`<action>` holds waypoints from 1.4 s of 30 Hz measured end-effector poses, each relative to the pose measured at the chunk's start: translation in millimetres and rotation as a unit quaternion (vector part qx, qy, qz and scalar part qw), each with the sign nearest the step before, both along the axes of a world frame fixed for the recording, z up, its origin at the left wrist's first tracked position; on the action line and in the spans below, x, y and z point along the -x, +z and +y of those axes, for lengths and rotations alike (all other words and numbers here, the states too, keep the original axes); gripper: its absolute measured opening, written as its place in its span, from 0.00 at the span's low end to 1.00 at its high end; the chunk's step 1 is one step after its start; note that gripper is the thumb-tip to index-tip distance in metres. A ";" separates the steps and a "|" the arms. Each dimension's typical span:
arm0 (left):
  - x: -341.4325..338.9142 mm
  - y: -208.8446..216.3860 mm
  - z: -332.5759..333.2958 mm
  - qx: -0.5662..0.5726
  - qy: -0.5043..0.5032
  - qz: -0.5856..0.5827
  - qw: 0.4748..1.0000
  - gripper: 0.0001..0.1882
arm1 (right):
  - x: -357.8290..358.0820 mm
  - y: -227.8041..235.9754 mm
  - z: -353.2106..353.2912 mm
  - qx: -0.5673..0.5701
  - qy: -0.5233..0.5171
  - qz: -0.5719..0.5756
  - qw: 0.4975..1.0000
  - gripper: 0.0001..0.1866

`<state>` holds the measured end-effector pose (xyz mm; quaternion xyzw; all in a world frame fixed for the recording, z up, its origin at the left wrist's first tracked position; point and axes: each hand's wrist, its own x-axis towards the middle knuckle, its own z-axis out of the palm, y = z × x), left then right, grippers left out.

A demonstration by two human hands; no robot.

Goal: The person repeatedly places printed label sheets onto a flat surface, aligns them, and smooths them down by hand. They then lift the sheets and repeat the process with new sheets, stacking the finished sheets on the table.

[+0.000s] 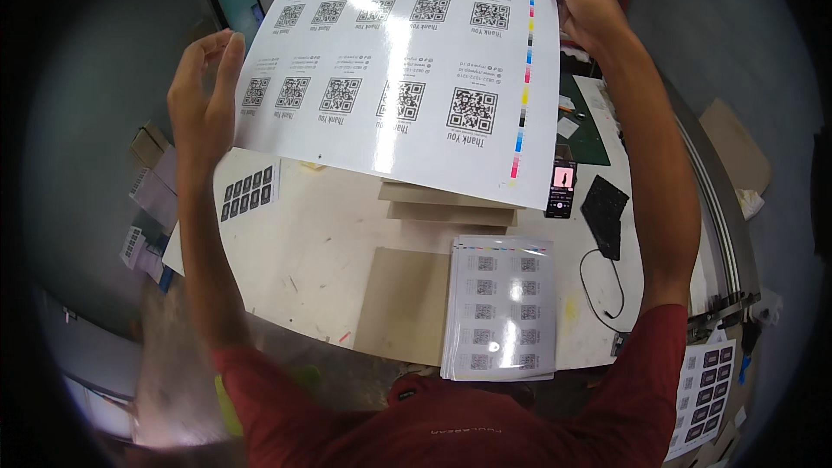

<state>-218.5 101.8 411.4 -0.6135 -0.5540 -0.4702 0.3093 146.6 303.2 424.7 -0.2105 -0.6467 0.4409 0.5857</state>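
Observation:
A large glossy printed sheet (416,61) is raised over the table, showing rows of square codes and dark purple card designs. Its upper right edge is pinched by my right hand (585,0), thumb on the printed face. My left hand (204,91) is beside the sheet's left edge, thumb and fingers curved with a gap between them; no grip on the paper shows there. Below lies a stack of printed sheets (501,308) at the table's near edge, partly over a brown board (403,303). The sheet covers part of the stacked brown boards (446,212) behind.
A smaller printed sheet (251,189) lies on the white table (303,251) at left. To the right are a lit phone (562,189), a black flat object (604,217) with a cable, and a green cutting mat (585,126). Another printed sheet (706,394) is low at right.

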 end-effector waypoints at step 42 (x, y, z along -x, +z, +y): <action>-115.2 -77.5 -42.2 -0.163 -0.176 0.336 0.911 0.12 | 41.4 9.6 -37.3 0.038 0.090 0.085 0.992 0.09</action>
